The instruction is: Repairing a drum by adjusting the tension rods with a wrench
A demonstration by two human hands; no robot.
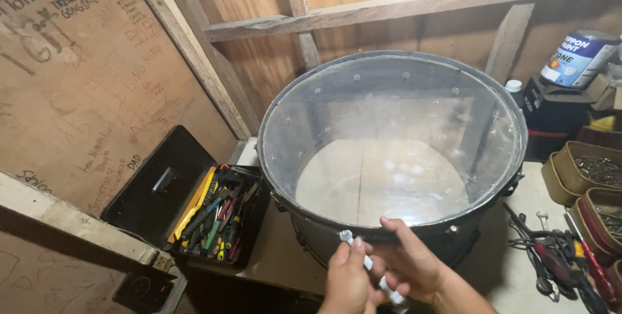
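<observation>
Both hands (pixel 379 272) grip a key (pixel 369 263) at the drum (pixel 389 152) rim.

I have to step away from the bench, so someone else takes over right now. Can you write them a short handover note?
Left hand: gripping the small white-handled tool, its tip at the near rim.
Right hand: thumb on the hoop, fingers around the tool's lower end.
Drum: on the workbench, clear head up.
Open toolbox to the left, loose tools to the right.
Done or left: cannot tell from this view.
</observation>
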